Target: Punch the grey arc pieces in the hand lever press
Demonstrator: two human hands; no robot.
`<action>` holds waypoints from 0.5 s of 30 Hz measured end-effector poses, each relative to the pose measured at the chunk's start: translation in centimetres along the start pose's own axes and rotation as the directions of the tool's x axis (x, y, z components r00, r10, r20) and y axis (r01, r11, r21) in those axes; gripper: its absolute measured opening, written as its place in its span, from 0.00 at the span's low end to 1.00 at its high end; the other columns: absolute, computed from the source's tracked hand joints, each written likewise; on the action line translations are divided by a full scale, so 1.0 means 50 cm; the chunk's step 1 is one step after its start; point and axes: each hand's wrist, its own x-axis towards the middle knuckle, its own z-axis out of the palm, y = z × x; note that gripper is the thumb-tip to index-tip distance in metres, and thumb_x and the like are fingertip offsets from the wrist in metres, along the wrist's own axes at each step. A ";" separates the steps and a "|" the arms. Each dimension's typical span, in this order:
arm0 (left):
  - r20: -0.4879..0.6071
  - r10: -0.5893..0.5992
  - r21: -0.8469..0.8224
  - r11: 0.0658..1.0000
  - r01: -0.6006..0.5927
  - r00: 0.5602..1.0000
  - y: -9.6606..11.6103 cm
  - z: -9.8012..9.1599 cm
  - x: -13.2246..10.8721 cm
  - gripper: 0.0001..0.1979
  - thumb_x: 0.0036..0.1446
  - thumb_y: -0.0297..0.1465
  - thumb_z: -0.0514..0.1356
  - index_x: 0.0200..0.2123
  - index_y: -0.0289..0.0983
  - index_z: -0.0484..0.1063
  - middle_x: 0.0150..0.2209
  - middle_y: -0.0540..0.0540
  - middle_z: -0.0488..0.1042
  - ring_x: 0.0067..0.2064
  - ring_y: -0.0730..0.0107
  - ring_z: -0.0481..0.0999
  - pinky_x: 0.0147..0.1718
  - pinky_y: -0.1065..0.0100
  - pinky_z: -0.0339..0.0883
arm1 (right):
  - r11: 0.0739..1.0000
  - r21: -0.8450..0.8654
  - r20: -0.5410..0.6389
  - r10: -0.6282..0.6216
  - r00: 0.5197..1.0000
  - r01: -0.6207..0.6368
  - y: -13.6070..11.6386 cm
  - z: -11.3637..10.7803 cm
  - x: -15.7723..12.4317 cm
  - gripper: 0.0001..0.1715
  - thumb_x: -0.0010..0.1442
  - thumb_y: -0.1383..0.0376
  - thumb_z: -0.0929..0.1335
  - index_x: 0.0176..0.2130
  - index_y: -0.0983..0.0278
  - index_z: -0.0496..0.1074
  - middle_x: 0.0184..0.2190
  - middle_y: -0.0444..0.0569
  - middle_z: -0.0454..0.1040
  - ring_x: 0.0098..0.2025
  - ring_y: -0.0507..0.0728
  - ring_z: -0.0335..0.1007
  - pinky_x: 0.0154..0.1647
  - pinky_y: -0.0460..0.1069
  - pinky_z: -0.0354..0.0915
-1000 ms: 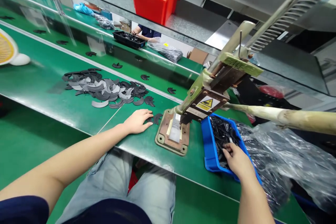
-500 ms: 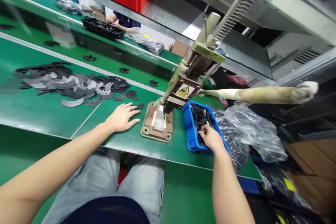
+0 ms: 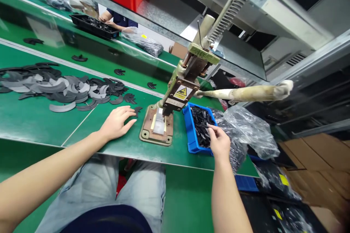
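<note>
Though at bin (image 3: 192, 133), right hand's (image 3: 221, 142) hold unclear

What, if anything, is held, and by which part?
Whether the right hand, at the blue bin, pinches one of its black pieces cannot be told. The left hand, beside a dark curved piece, grips nothing visible.

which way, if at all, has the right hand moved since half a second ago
Yes: judged against the press base, the right hand has shifted rightward and up in the picture.
</note>
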 end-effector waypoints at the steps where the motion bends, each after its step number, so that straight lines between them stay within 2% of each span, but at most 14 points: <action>1: -0.031 0.018 -0.030 0.999 -0.019 0.999 0.022 -0.003 -0.004 0.15 0.67 0.41 0.60 0.51 0.42 0.77 0.56 0.42 0.79 0.64 0.51 0.73 0.65 0.48 0.64 | 0.997 0.076 0.013 0.002 1.000 -0.003 -0.017 0.015 -0.024 0.29 0.63 0.46 0.67 0.50 0.64 0.78 0.43 0.56 0.83 0.41 0.58 0.77 0.48 0.57 0.73; 4: -0.071 0.104 -0.163 0.980 -0.115 0.992 0.112 -0.013 -0.020 0.17 0.67 0.38 0.62 0.57 0.41 0.73 0.57 0.40 0.78 0.60 0.54 0.76 0.61 0.52 0.68 | 0.964 0.265 0.096 0.013 0.995 -0.038 -0.074 0.079 -0.108 0.27 0.65 0.46 0.67 0.49 0.65 0.78 0.35 0.51 0.83 0.35 0.55 0.77 0.40 0.53 0.74; 6: -0.036 0.182 -0.279 0.942 -0.184 0.983 0.173 -0.017 -0.028 0.21 0.67 0.37 0.62 0.61 0.42 0.70 0.57 0.40 0.78 0.59 0.55 0.77 0.58 0.54 0.70 | 0.932 0.355 0.169 0.018 0.985 -0.078 -0.113 0.125 -0.165 0.24 0.65 0.47 0.67 0.44 0.64 0.79 0.30 0.48 0.81 0.31 0.53 0.75 0.37 0.51 0.73; 8: 0.020 0.218 -0.363 0.911 -0.196 0.976 0.218 -0.019 -0.033 0.25 0.67 0.37 0.62 0.65 0.42 0.68 0.58 0.40 0.78 0.58 0.56 0.77 0.57 0.54 0.71 | 0.896 0.426 0.249 0.015 0.968 -0.123 -0.144 0.168 -0.214 0.23 0.66 0.48 0.67 0.40 0.63 0.79 0.27 0.46 0.79 0.30 0.52 0.73 0.35 0.49 0.72; 11: 0.095 0.191 -0.422 0.897 -0.134 0.977 0.246 -0.019 -0.043 0.21 0.68 0.37 0.62 0.62 0.42 0.71 0.54 0.40 0.81 0.54 0.57 0.80 0.55 0.55 0.71 | 0.846 0.498 0.348 0.006 0.938 -0.190 -0.173 0.214 -0.265 0.22 0.66 0.48 0.67 0.37 0.63 0.78 0.26 0.45 0.78 0.29 0.52 0.72 0.33 0.48 0.71; 15: 0.122 0.116 -0.450 0.892 -0.049 0.986 0.244 -0.023 -0.062 0.10 0.69 0.35 0.61 0.51 0.42 0.77 0.46 0.44 0.84 0.46 0.61 0.82 0.49 0.58 0.71 | 0.804 0.540 0.411 0.006 0.912 -0.249 -0.186 0.242 -0.290 0.21 0.66 0.49 0.68 0.36 0.63 0.78 0.26 0.45 0.78 0.29 0.51 0.72 0.33 0.48 0.71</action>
